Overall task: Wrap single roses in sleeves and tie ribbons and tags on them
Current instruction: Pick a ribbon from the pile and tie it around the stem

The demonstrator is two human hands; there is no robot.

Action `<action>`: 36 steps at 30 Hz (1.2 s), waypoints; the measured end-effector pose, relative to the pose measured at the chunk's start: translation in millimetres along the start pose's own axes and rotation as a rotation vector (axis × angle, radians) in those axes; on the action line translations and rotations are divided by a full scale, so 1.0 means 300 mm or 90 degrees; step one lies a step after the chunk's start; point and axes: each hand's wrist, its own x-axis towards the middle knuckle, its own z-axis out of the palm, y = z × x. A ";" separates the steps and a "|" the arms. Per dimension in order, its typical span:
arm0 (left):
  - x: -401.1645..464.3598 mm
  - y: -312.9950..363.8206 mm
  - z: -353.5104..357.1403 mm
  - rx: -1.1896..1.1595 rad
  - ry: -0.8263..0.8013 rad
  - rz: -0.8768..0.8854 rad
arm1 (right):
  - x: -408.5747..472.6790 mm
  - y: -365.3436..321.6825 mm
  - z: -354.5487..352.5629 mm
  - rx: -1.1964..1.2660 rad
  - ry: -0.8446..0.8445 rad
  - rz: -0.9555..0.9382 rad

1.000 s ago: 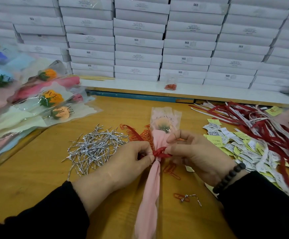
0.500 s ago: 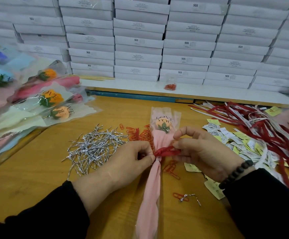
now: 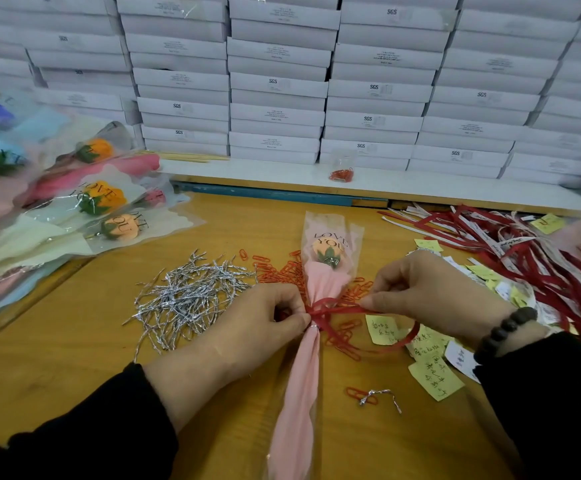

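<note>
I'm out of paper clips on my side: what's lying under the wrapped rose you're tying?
Orange paper clips spread on the table on both sides of the wrapped rose and seem to run beneath it. How many lie under the pink sleeve is hidden.

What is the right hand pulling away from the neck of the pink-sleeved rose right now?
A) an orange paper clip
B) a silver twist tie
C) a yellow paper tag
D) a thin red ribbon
D: the right hand pinches the thin red ribbon, stretched from the pink-sleeved rose.
</note>
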 end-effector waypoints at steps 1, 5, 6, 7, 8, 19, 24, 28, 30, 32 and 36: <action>0.000 0.001 -0.001 -0.008 -0.001 -0.002 | 0.001 0.000 -0.005 0.019 -0.004 0.004; -0.001 0.001 -0.001 -0.015 0.002 0.003 | -0.005 0.002 -0.007 0.191 -0.033 0.027; -0.001 0.000 0.000 -0.013 0.003 0.002 | -0.007 0.003 -0.004 0.226 -0.040 0.032; 0.000 -0.001 -0.001 -0.011 0.003 0.000 | -0.009 0.004 -0.001 0.230 -0.044 0.034; 0.000 -0.003 -0.002 -0.012 0.003 -0.001 | -0.008 0.006 0.000 0.209 -0.047 0.035; 0.006 -0.031 -0.032 0.041 0.064 -0.010 | 0.008 0.032 -0.021 -0.065 -0.056 0.026; 0.009 -0.038 -0.048 0.070 0.100 -0.024 | 0.010 0.038 -0.025 -0.133 -0.079 0.048; 0.009 -0.039 -0.055 0.157 0.111 -0.040 | 0.009 0.037 -0.024 -0.173 -0.100 0.053; 0.010 -0.038 -0.065 0.210 0.131 -0.029 | 0.009 0.041 -0.022 -0.193 -0.101 0.055; 0.010 -0.040 -0.078 0.239 0.160 -0.022 | 0.011 0.047 -0.021 -0.216 -0.097 0.062; 0.012 -0.043 -0.087 0.289 0.176 -0.008 | 0.012 0.045 -0.015 -0.225 -0.100 0.066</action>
